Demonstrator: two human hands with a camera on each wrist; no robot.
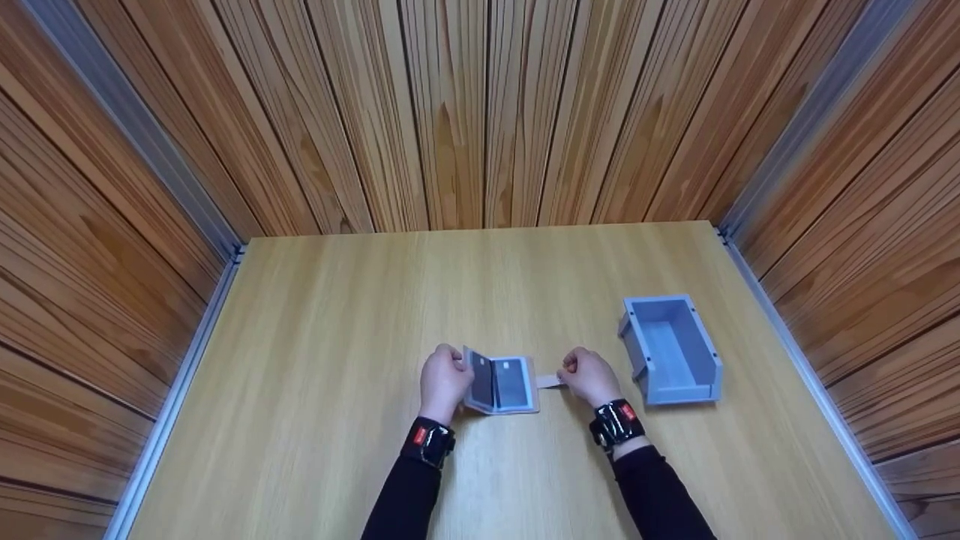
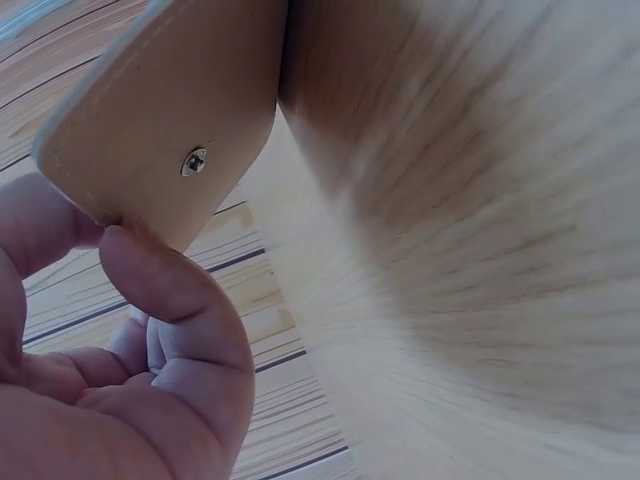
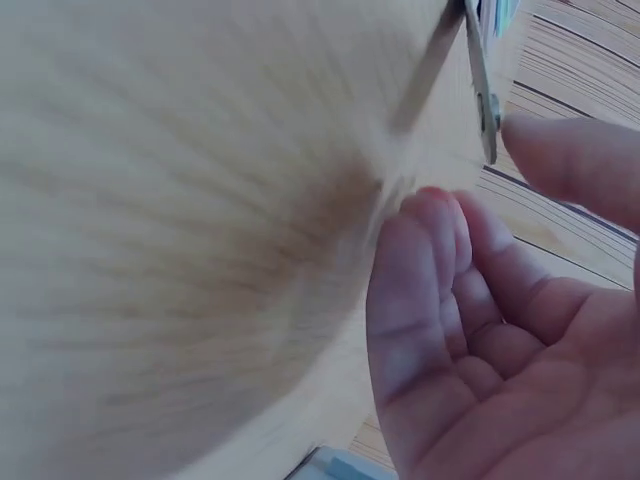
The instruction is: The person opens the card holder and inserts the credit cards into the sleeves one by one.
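A small beige card holder (image 1: 531,405) lies spread open on the table, with dark, clear-fronted card sleeves (image 1: 513,384) inside. Its left cover is tilted up, and my left hand (image 1: 444,379) pinches that cover's edge between thumb and finger. The left wrist view shows the cover's stitched outside (image 2: 150,110) with a metal snap (image 2: 195,161). From the right side a short closing strap (image 1: 550,382) reaches toward my right hand (image 1: 590,377). In the right wrist view the thumb tip is right at the snap on the strap's end (image 3: 487,110), with the other fingers loosely curled below, apart from the thumb.
A grey-blue open-front plastic bin (image 1: 671,352) stands on the wooden table (image 1: 337,315), to the right of my right hand. Wood-panelled walls (image 1: 450,112) with metal corner rails (image 1: 180,390) enclose the table at the back and both sides.
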